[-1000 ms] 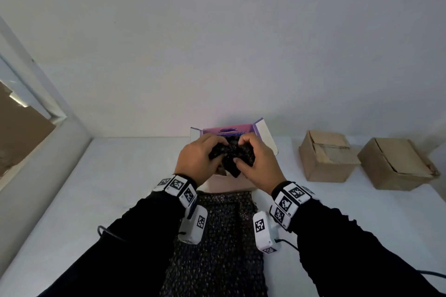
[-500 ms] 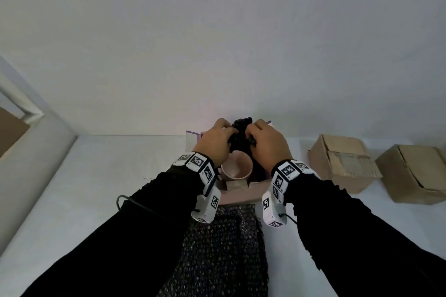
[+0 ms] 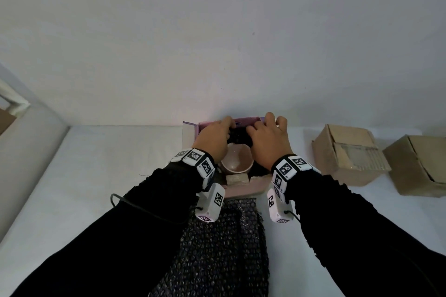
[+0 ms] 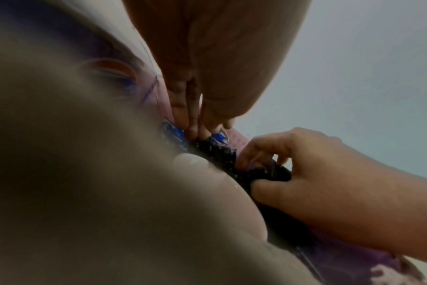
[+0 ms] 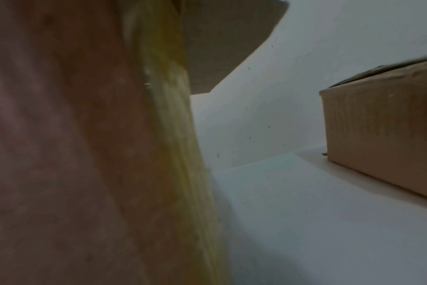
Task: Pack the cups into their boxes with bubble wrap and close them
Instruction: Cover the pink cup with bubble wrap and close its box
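Over the pink box (image 3: 243, 189) beyond the fragile cup (image 3: 236, 160), I watched left hand (image 3: 213, 141) and right hand (image 3: 269, 142), fingers curled, pinching soft, crushable bubble wrap (image 3: 239, 136).

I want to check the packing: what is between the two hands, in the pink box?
Head view: dark bubble wrap, held by left hand and right hand, behind the cup.

A white table (image 3: 101, 176) is set against a white wall. An open pink box (image 3: 243, 189) is seen at the centre, by the wall. A sheet of dark bubble wrap (image 3: 222, 248) is spread at 6 o'clock from it. Two brown cardboard boxes (image 3: 347, 154) (image 3: 417, 164) are placed at 3 o'clock.
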Demonstrator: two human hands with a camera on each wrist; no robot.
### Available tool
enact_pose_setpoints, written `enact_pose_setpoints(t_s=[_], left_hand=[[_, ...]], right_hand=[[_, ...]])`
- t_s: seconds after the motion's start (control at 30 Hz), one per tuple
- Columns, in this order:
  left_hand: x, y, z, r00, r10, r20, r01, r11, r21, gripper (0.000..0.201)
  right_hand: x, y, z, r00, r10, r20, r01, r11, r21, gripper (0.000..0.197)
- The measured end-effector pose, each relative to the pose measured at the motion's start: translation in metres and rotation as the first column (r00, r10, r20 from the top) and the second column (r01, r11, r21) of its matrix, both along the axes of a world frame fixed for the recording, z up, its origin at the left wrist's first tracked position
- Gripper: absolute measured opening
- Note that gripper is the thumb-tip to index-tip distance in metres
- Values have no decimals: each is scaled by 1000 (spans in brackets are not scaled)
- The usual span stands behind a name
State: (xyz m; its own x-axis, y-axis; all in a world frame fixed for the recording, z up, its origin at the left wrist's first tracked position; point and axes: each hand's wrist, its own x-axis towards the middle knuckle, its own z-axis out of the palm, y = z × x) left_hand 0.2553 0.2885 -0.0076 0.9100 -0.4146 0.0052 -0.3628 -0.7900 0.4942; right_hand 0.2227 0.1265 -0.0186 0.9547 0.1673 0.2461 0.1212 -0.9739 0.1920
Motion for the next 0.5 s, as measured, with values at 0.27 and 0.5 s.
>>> enact_pose_setpoints(t_s=[0.27, 0.5], left_hand=[[-6, -1, -6, 997, -33, -67, 53, 946, 319, 40], [-9, -4, -4, 997, -63, -52, 80, 879, 470, 50]], right_hand=[[-6, 1, -4, 992, 35, -121, -44, 997, -66, 13], [-9, -2, 0, 982, 48, -181, -65, 994, -87, 48]])
